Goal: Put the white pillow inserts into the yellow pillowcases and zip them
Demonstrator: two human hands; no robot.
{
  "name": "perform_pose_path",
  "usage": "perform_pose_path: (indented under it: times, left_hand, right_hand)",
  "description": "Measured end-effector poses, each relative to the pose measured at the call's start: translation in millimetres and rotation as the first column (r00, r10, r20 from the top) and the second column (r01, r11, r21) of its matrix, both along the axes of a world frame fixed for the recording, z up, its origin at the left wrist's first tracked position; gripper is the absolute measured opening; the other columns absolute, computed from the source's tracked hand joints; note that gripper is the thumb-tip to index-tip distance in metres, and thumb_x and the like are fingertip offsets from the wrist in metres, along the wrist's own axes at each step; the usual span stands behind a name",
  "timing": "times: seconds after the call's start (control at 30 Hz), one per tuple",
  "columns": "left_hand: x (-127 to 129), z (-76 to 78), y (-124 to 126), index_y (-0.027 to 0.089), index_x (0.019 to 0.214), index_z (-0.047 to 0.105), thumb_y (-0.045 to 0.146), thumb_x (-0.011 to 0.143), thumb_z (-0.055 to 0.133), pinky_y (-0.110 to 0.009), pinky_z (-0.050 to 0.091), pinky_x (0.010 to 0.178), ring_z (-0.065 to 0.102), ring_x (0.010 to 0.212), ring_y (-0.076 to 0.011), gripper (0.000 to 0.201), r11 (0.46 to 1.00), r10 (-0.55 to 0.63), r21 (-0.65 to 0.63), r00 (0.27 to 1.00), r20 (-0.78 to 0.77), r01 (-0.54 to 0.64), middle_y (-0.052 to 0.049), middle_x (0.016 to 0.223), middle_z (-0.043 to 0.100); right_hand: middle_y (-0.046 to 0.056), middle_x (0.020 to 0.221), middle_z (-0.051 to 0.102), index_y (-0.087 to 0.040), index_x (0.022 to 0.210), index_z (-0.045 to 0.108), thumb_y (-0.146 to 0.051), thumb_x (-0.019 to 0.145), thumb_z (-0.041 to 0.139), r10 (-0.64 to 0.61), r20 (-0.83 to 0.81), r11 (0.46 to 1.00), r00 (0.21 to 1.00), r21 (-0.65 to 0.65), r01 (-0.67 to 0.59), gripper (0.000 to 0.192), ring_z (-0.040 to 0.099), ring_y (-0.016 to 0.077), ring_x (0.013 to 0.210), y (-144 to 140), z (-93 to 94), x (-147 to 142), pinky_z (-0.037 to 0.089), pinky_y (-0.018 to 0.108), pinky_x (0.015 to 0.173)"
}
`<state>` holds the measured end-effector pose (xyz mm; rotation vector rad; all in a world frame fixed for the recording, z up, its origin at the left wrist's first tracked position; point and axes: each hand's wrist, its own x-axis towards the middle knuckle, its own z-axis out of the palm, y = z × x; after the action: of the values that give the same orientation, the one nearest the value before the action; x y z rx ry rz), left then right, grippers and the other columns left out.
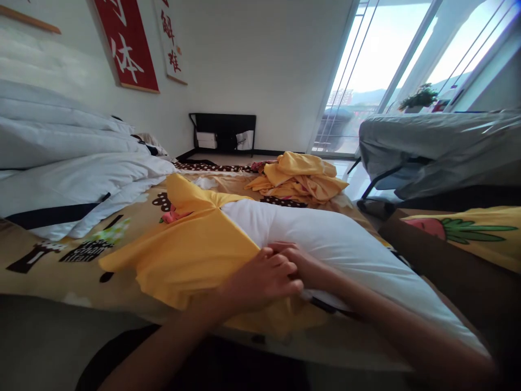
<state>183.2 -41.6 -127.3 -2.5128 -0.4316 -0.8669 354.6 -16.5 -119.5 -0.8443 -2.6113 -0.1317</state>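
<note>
while the white pillow point(325, 239) lies across the bed point(61, 271), half inside the yellow pillowcase point(191, 250), left hand point(264, 279) and right hand point(303, 266) pinch the case's edge together, its right half uncovered.

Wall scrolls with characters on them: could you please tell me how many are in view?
2. The red scroll hangs on the left wall near the top edge; the white scroll hangs just to its right. Both are cropped at the top, and others may lie outside the picture.
</note>
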Motion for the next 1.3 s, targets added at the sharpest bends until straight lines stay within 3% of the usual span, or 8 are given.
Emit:
perform_pose_path:
  times: [0.2,0.37,0.47,0.67,0.8,1.13,1.2,1.3]
  left_hand:
    - [-76,-90.9,-89,0.021,0.093,0.064,0.021,0.088,0.057,-0.032,0.049,0.076,0.063,0.079,-0.0178,0.009,0.935,0.328,-0.259,0.866,0.378,-0.241,-0.004,0.078,0.068]
    - [-93,-142.5,-94,0.018,0.075,0.068,0.055,0.086,0.051,-0.030,0.052,0.057,0.065,0.060,-0.0209,0.042,0.264,0.778,-0.928,0.626,0.043,-0.263,-0.007,0.066,0.069]
    - [-86,-136.7,-71,0.015,0.071,0.068,0.071,0.075,0.053,-0.038,0.055,0.069,0.067,0.073,-0.0280,0.058,0.134,0.850,-0.980,0.525,0.039,-0.145,-0.013,0.072,0.071]
    - [-67,-122.7,-51,0.014,0.075,0.068,0.074,0.073,0.051,-0.041,0.054,0.082,0.067,0.084,-0.0285,0.062,0.297,0.888,-0.937,0.308,0.342,0.185,-0.014,0.080,0.070]
    - [-38,-107.0,-55,0.014,0.084,0.069,0.064,0.079,0.054,-0.039,0.052,0.089,0.065,0.092,-0.0262,0.052,0.362,0.769,-0.869,0.419,0.483,0.338,-0.013,0.086,0.070]
    - [-51,-110.4,-70,0.015,0.097,0.066,0.048,0.092,0.045,-0.034,0.049,0.093,0.062,0.098,-0.0208,0.039,0.145,0.550,-0.960,0.787,0.278,0.238,-0.009,0.100,0.071]
    - [-72,-99.7,-92,0.018,0.083,0.067,0.045,0.095,0.042,-0.026,0.050,0.083,0.064,0.088,-0.0165,0.039,0.242,0.517,-0.963,0.823,0.233,0.121,-0.005,0.087,0.071]
    - [-91,-71.0,-115,0.019,0.070,0.059,0.043,0.096,0.043,-0.021,0.046,0.064,0.060,0.063,-0.0111,0.039,0.614,0.438,-0.789,0.846,0.304,-0.034,0.000,0.064,0.062]
  right_hand:
    - [0.009,0.135,0.057,-0.020,0.134,0.053,-0.010,0.093,0.035,-0.158,0.036,0.882,0.987,0.455,0.125,0.046,0.048,0.0228,0.125,-56,-26.9,27,0.039,0.041,0.097]
    - [0.008,0.119,0.065,-0.022,0.131,0.055,-0.006,0.090,0.033,-0.216,0.100,0.821,0.971,0.557,0.126,0.049,0.056,0.0226,0.105,-64,-39.8,32,0.040,0.039,0.086]
    - [0.006,0.092,0.068,-0.017,0.123,0.059,-0.011,0.091,0.043,-0.058,0.173,0.919,0.983,0.394,-0.015,0.036,0.058,0.0185,0.080,-39,-23.9,21,0.042,0.033,0.072]
    - [0.002,0.092,0.066,-0.018,0.093,0.065,-0.008,0.085,0.050,0.249,0.237,0.960,0.939,-0.186,-0.208,0.020,0.057,0.0141,0.077,-4,0.8,1,0.040,0.026,0.067]
    - [0.002,0.086,0.064,-0.017,0.081,0.064,-0.006,0.081,0.048,0.257,0.134,0.926,0.957,-0.316,-0.205,0.019,0.054,0.0115,0.072,5,11.2,-26,0.036,0.023,0.066]
    - [0.002,0.078,0.065,-0.018,0.072,0.065,-0.016,0.085,0.057,0.295,0.356,0.948,0.887,-0.221,-0.227,0.015,0.049,0.0110,0.061,8,-30.7,-54,0.025,0.028,0.054]
    - [0.002,0.084,0.066,-0.020,0.082,0.067,-0.019,0.088,0.056,0.274,0.394,0.958,0.877,-0.186,-0.216,0.013,0.051,0.0118,0.066,-1,-33.3,-45,0.026,0.029,0.056]
    - [0.001,0.087,0.064,-0.022,0.086,0.066,-0.021,0.090,0.055,0.224,0.422,0.968,0.879,-0.204,-0.149,0.011,0.054,0.0126,0.071,-9,-20.9,-42,0.029,0.029,0.059]
